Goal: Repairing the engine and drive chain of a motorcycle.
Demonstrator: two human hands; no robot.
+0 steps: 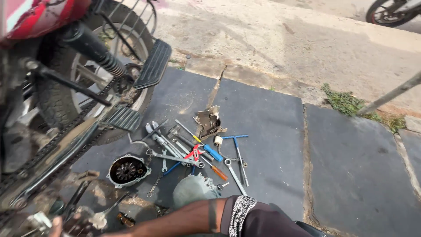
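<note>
My right hand (56, 226) reaches across to the bottom left corner, low beside the motorcycle's engine area. Only part of it shows at the frame edge, among dirty metal parts, and its grip is unclear. The arm has a dark sleeve with a patterned band (240, 210). My left hand is out of sight. A round engine cover (127, 170) lies on the dark stone slab (263, 123) just beyond the arm. Spread next to it are several spanners, red pliers (194, 153), a blue T-handle wrench (237, 147) and an orange-handled screwdriver (218, 172).
A red motorcycle fills the left side, with its rear wheel (57, 101), chain (52, 145) and black footrest (153, 63). A bent metal bracket (208, 122) lies past the tools and a grey cloth lump (193, 189) near my arm. Another wheel (390, 13) is at top right, and a slanted pole (394, 93) at right.
</note>
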